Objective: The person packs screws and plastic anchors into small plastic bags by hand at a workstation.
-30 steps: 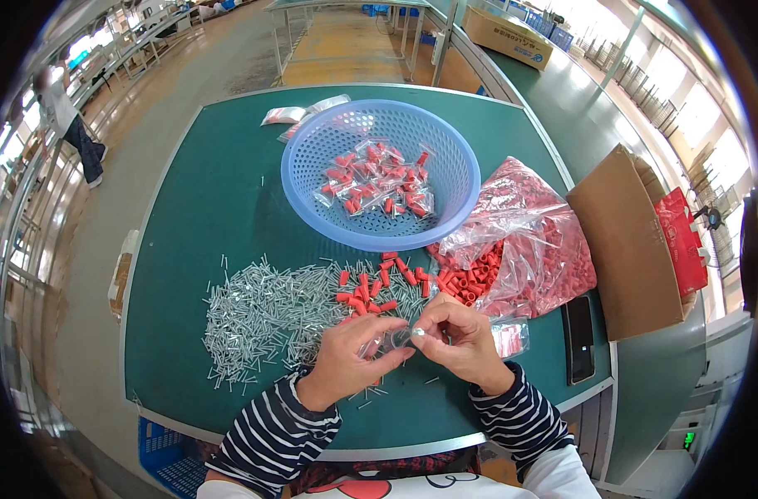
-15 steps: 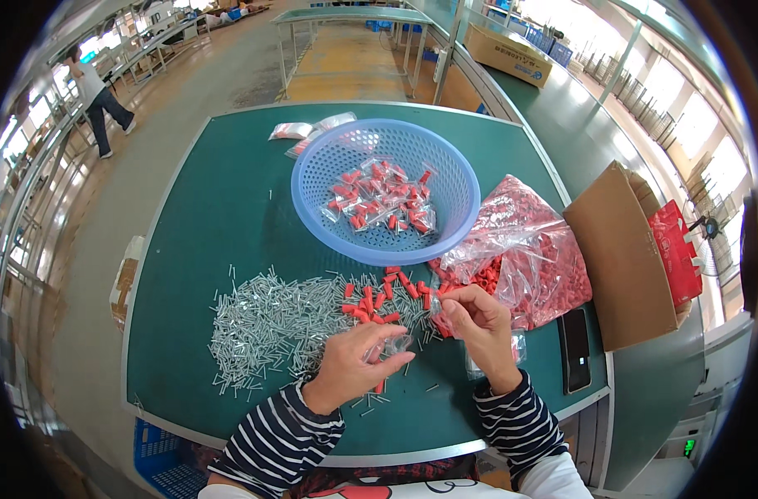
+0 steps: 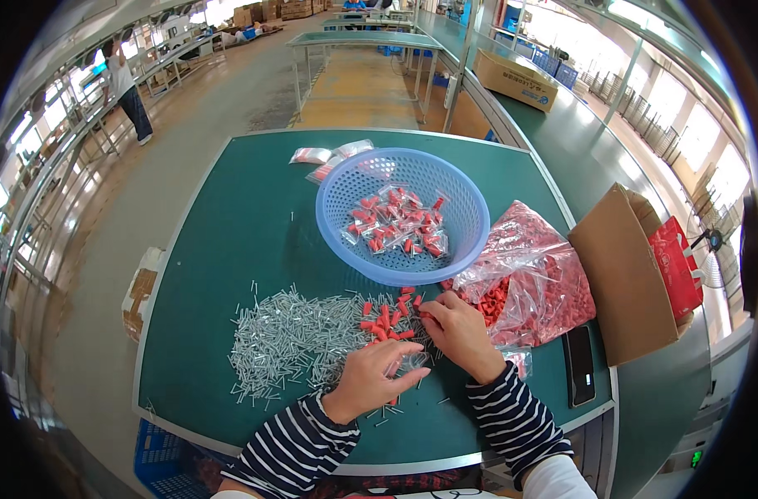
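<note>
My left hand (image 3: pixel 369 381) curls with thumb and forefinger apart around a small clear plastic bag (image 3: pixel 412 361), which it holds near the pile. My right hand (image 3: pixel 460 334) reaches down at the edge of the red pieces, fingers bent together on a short red plastic plug (image 3: pixel 426 315), partly hidden by the fingertips. Loose red plugs (image 3: pixel 385 318) lie on top of metal screws between the hands and the basket. A wide heap of silver screws (image 3: pixel 283 341) spreads left of my left hand.
A blue perforated basket (image 3: pixel 337 241) holds several filled bags (image 3: pixel 400 220). Right of it lies a large clear bag of red plugs (image 3: pixel 545 291), beside a cardboard box (image 3: pixel 620 283) and a phone (image 3: pixel 579 366). White packets (image 3: pixel 311 155) lie behind the basket. A person (image 3: pixel 128 91) stands far left.
My right hand has lowered and moved left to the loose red plugs. The left hand keeps the clear bag. The whole view has shifted slightly, and the far person has changed position.
</note>
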A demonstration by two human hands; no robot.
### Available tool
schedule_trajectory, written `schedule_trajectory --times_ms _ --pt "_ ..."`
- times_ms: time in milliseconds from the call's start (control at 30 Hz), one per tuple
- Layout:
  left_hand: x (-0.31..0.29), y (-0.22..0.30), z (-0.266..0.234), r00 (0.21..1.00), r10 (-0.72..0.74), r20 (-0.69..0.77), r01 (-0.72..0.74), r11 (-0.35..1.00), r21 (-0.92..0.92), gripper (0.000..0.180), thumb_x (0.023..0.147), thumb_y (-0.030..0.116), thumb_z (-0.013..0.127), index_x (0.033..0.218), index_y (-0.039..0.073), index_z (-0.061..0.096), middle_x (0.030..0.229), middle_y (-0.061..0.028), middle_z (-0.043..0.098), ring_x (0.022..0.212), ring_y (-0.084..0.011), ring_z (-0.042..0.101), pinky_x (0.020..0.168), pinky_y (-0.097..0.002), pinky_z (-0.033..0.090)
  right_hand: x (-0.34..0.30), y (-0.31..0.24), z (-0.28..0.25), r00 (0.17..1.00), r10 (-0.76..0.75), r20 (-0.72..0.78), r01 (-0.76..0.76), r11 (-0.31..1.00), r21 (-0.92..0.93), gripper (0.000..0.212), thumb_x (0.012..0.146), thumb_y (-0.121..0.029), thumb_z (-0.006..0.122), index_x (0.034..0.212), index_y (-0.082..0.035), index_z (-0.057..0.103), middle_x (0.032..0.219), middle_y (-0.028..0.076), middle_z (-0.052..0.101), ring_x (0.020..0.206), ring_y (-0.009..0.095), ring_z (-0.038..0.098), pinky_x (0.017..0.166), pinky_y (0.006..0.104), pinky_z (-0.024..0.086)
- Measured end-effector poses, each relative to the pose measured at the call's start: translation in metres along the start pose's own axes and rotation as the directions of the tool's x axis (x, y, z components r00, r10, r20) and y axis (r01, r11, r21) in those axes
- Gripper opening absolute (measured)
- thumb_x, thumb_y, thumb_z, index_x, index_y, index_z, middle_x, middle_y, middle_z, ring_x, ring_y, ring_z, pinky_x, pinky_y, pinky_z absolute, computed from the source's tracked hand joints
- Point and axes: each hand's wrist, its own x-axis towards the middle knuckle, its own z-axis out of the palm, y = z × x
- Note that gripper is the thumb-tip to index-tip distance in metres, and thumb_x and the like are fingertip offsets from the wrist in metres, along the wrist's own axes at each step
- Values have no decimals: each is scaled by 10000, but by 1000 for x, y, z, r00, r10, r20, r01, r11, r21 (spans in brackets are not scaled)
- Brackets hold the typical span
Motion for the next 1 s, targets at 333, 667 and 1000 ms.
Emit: schedule_trajectory --times_ms 333,667,1000 --pt "1 1 -4 995 -104 2 104 995 -8 366 743 223 821 1049 80 681 738 -35 614 525 -113 507 504 -256 432 -3 -11 -19 986 135 -94 -73 873 483 226 780 -40 753 995 -47 684 846 46 631 724 132 588 647 258 464" --pt "1 -1 0 987 -146 -72 143 989 -45 375 731 193 829 1054 65 685 753 -40 626 541 -117 531 521 -262 447 -21 -35 -26 997 76 8 -53 613 788 230 814 -96 757 1032 -54 695 964 52 702 859 132 620 742 276 469" --pt "2 1 -1 994 -80 -71 81 997 8 387 729 195 833 1064 75 679 701 -36 577 527 -129 516 511 -272 437 -27 -36 -49 993 117 0 -87 741 666 226 841 -57 707 1066 -45 703 839 55 630 736 161 566 658 279 455"
